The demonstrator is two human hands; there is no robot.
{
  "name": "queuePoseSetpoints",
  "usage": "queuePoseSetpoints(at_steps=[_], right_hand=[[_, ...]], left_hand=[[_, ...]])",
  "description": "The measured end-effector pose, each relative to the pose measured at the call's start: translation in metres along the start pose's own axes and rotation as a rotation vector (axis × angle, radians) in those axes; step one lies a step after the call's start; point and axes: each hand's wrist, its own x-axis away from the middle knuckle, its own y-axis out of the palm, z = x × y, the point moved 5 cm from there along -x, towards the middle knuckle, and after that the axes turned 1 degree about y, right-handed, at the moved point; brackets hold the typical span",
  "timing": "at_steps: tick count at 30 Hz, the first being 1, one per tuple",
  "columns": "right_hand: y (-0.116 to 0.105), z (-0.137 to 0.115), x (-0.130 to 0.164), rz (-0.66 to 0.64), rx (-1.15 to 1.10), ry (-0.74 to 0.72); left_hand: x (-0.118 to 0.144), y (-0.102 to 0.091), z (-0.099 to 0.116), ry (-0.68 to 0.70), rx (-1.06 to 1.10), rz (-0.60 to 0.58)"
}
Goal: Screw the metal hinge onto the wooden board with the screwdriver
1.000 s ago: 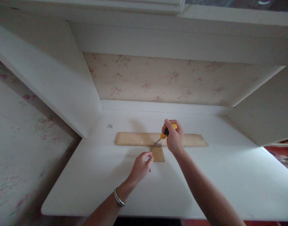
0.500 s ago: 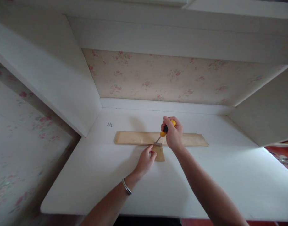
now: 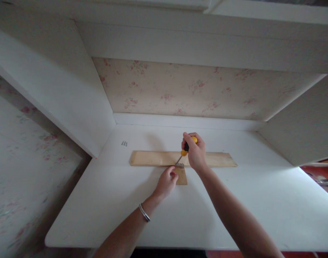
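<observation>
A long wooden plank (image 3: 153, 158) lies across the white table (image 3: 99, 208), with a small wooden piece (image 3: 182, 177) butted against its near edge. A small metal hinge (image 3: 179, 165) sits on the joint. My right hand (image 3: 195, 154) grips a yellow-and-black screwdriver (image 3: 187, 146), its tip down on the hinge. My left hand (image 3: 167, 182) rests on the table with its fingertips against the left edge of the small piece. A silver bangle is on my left wrist.
A few loose screws (image 3: 124, 143) lie at the back left of the table. White side panels and a floral-papered back wall (image 3: 185, 89) enclose the surface. A red area shows past the right edge.
My left hand has slid forward from the table onto the small wooden piece's left edge. My right hand keeps the screwdriver on the hinge, shifted slightly left.
</observation>
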Motion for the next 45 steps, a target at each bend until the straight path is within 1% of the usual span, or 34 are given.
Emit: queuePoseSetpoints(at_steps=[6, 12, 14, 16, 20, 23, 25, 28, 31, 33, 36, 41, 45], right_hand=[[0.008, -0.001, -0.003, -0.044, 0.016, 0.02], [0.026, -0.001, -0.004, -0.222, 0.034, 0.093], [0.027, -0.002, 0.0, -0.234, 0.073, 0.107], [0.027, -0.003, 0.005, -0.226, 0.133, 0.11], [0.027, -0.006, 0.012, -0.194, 0.219, 0.093], [0.026, -0.006, 0.014, -0.154, 0.233, 0.103], [0.026, -0.006, 0.017, -0.137, 0.241, 0.101], [0.023, -0.007, 0.022, -0.097, 0.235, 0.087], [0.016, -0.008, 0.024, -0.032, 0.201, 0.067], [0.013, -0.009, 0.021, -0.025, 0.175, 0.052], [0.012, -0.008, 0.014, -0.103, 0.123, 0.053], [0.02, -0.001, 0.001, -0.387, -0.024, 0.143], [0.02, 0.001, -0.006, -0.51, -0.124, 0.209]], left_hand=[[0.0, -0.003, 0.008, -0.059, 0.076, -0.009], [-0.002, -0.003, 0.009, -0.086, 0.112, 0.013], [-0.003, -0.003, 0.007, -0.102, 0.128, 0.024], [-0.005, -0.002, 0.005, -0.114, 0.142, 0.016], [-0.009, 0.001, 0.001, -0.172, 0.138, -0.074], [-0.013, 0.002, 0.004, -0.154, 0.084, -0.118], [-0.015, 0.001, 0.009, -0.105, 0.017, -0.106], [-0.018, -0.001, 0.014, -0.041, -0.084, -0.057], [-0.02, -0.002, 0.012, -0.043, -0.139, -0.026], [-0.02, -0.002, 0.01, -0.034, -0.144, -0.017], [-0.02, -0.002, 0.009, -0.027, -0.12, -0.025], [-0.019, -0.002, 0.008, -0.064, -0.123, -0.017], [-0.02, -0.003, 0.009, -0.057, -0.124, -0.014]])
